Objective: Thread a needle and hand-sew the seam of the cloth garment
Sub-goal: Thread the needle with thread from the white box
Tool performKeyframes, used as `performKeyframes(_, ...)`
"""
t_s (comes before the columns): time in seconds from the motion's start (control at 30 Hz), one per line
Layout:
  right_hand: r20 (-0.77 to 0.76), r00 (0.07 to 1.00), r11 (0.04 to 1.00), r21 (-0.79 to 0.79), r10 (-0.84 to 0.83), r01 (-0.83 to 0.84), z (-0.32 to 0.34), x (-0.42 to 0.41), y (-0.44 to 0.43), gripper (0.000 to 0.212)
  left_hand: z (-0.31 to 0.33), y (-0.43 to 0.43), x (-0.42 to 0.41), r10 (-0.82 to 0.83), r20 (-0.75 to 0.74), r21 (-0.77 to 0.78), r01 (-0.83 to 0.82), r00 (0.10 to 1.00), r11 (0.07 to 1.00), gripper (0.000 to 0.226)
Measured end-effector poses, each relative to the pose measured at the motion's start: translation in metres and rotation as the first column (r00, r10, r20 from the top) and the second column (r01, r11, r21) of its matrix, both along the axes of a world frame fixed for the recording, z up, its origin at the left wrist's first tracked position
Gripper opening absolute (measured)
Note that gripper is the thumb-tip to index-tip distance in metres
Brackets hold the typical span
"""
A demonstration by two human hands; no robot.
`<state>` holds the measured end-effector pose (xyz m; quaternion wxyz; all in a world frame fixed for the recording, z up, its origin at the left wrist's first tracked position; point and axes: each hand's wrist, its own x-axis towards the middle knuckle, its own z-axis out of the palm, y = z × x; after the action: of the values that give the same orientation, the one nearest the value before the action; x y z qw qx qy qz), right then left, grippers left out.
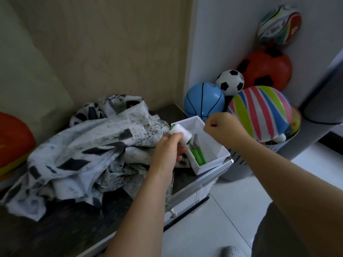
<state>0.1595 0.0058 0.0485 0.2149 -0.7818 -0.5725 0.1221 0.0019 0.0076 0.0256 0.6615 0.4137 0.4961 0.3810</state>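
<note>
Cloth garment (83, 141), white with black printed patches, lay crumpled on the dark counter (55, 234), touching the white box (204, 168) at the counter's right corner. The left hand (167, 151) grasped a white thread spool (181, 132) just above the box, in which green snips (197, 154) rested. The right hand (220, 127) was raised beyond the box's far rim with fingers clenched as if pinching; no thread or needle could be made out, so whether it held anything could not be told. Likely hazards: a fine thread end could slip from the pinch or snag on the snips, and the box, set at the very corner, could probably be knocked to the floor by a pull. The spool's green label and the markings on the topmost ball (280, 26) were too blurred to read.
</note>
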Motion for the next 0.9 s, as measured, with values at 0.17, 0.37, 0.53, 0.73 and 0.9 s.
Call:
performKeyframes(0.17,-0.940,0.340,0.984,0.057,-0.004,0.169,0.014,-0.011,-0.056,0.013,0.005,-0.021,0.002,-0.050,0.034,0.012,0.049,0.998,0.999,0.007)
performKeyframes(0.37,-0.996,0.086,0.979,0.044,0.027,0.201,-0.002,-0.019,-0.074,0.016,0.001,-0.043,0.005,-0.090,-0.086,0.130,0.101,0.992,0.986,0.025)
performKeyframes(0.53,-0.963,0.269,0.978,0.073,0.018,0.194,-0.009,-0.018,-0.078,0.026,0.000,-0.031,0.001,-0.126,-0.199,0.198,0.166,0.972,0.966,0.031)
performKeyframes(0.73,-0.801,0.598,0.994,0.031,-0.036,0.101,-0.009,-0.014,-0.068,0.016,-0.003,-0.022,0.003,-0.202,-0.280,0.200,0.263,0.939,0.944,0.028)
performKeyframes(0.9,-0.647,0.763,0.997,0.055,-0.003,0.051,-0.011,-0.017,-0.067,0.015,-0.008,-0.019,0.002,-0.239,-0.296,0.209,0.307,0.925,0.929,0.028)
